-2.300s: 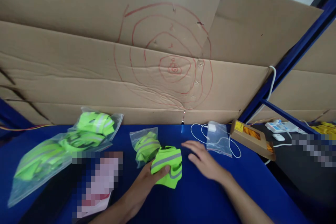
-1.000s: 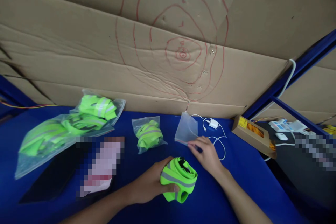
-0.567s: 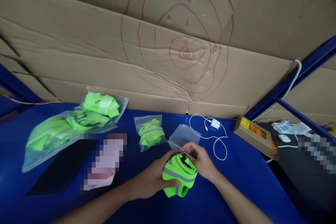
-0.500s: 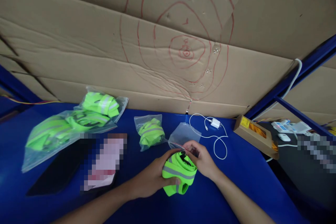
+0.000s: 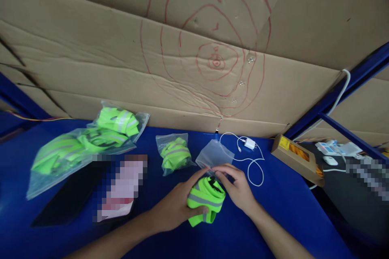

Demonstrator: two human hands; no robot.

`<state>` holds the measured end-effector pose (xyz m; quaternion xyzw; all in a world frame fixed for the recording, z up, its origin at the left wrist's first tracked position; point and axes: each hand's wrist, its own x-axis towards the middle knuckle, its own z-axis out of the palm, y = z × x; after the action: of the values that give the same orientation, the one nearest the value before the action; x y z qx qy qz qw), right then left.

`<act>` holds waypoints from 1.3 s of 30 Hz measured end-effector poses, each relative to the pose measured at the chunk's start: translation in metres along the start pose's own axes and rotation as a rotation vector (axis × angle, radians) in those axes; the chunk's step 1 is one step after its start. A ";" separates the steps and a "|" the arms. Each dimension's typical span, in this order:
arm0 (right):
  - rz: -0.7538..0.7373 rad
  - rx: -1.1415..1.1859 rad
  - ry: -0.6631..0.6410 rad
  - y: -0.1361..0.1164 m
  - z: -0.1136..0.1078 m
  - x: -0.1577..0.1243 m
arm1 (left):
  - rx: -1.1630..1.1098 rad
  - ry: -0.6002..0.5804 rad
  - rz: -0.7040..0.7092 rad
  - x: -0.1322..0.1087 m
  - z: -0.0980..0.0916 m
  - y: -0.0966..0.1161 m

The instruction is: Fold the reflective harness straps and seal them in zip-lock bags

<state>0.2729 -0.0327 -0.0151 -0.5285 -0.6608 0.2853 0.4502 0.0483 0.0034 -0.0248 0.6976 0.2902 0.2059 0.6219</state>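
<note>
A rolled neon-green vest with grey reflective bands is gripped by my left hand, its thumb across the front of the roll. Just above the roll, my right hand pinches the near edge of a clear plastic bag, which lies flat on the blue table. Left of this bag sits a small clear bag with a green bundle inside.
More bagged green bundles lie at the left, behind a black flat item and a blurred pink-white item. A white charger with its cable and a cardboard box are at the right. A cardboard wall rises behind.
My right hand has shifted slightly off the green roll, its fingers now extended over the bag's near edge. My left hand still holds the roll.
</note>
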 end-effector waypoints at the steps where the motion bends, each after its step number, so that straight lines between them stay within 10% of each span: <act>1: -0.005 -0.009 0.005 -0.001 0.000 -0.001 | 0.095 0.007 -0.018 -0.001 -0.001 0.001; 12: -0.390 -0.319 0.085 -0.005 -0.005 -0.013 | 0.320 0.009 0.031 -0.003 -0.003 0.004; 20: -0.328 -0.292 0.111 0.002 -0.003 -0.007 | 0.342 -0.094 0.092 -0.004 -0.004 -0.001; 28: -0.054 -0.466 -0.143 0.016 -0.011 0.000 | 0.545 0.050 0.133 -0.001 -0.011 0.001; 39: -0.231 -0.537 0.064 0.015 -0.003 -0.011 | -0.408 -0.086 -0.130 -0.003 0.005 0.005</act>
<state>0.2822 -0.0389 -0.0297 -0.5589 -0.7537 0.0302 0.3444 0.0502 -0.0024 -0.0205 0.5453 0.2600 0.1898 0.7740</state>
